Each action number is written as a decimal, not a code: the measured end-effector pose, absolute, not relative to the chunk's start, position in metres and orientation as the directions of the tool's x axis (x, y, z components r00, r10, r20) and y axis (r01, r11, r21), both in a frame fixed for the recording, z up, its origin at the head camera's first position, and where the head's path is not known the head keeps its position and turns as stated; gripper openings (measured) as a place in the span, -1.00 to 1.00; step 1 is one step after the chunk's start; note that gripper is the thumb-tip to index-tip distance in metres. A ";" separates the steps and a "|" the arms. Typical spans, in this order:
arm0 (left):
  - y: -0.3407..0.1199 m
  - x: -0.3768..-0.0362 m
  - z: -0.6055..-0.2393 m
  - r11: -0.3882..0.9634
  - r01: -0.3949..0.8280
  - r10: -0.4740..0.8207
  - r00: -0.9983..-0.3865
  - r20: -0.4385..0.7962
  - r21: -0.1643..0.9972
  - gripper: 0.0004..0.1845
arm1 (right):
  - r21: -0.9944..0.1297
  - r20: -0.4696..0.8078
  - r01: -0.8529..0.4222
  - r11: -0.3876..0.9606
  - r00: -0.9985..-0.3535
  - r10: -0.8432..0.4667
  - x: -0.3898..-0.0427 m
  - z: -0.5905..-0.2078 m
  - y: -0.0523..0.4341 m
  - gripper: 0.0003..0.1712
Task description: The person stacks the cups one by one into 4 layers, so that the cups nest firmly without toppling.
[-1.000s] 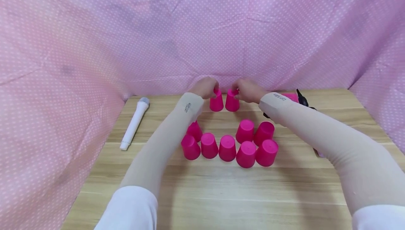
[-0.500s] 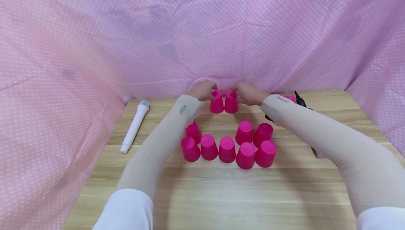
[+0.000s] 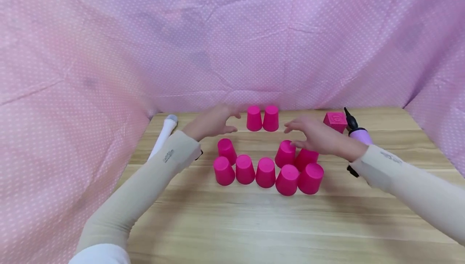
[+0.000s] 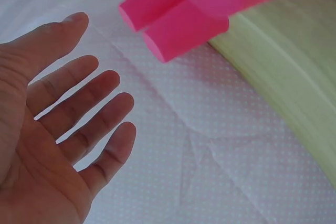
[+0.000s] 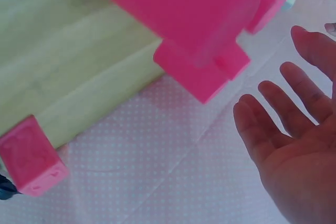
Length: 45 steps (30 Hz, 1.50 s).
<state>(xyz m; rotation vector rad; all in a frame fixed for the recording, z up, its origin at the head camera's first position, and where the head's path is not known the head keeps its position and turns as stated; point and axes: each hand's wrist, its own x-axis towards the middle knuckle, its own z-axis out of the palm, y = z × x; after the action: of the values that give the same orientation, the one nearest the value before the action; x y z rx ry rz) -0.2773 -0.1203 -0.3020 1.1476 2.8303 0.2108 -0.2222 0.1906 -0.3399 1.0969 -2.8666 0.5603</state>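
Fingers on both sides are spread and relaxed, holding nothing: the left hand [image 3: 212,122] hovers left of the pair of cups [image 3: 262,118], the right hand [image 3: 319,138] to the pair's near right, above the cluster of cups [image 3: 267,167]. The pair stands upside down, touching, at the table's [image 3: 254,223] far edge by the dotted cloth [image 3: 232,38]. To do this release well, I judge the hands should draw straight away without brushing the pair. Counted: two cups in the pair, eight in the cluster nearer the person; one pink cube [image 3: 335,121] right of the pair, one white microphone [image 3: 164,133] left of it.
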 end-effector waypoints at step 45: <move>-0.170 -0.235 -0.358 0.767 0.571 0.599 -0.800 -0.009 0.294 -0.57 | -0.349 0.098 -0.598 0.721 -0.789 -0.607 -0.200 -0.362 0.191 -0.52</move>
<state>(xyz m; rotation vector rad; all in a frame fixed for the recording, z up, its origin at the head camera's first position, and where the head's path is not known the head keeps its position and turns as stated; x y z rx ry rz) -0.2351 -0.1703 -0.3584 0.9483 2.8557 0.4249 -0.1998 0.1911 -0.3619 1.0281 -2.9359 0.5832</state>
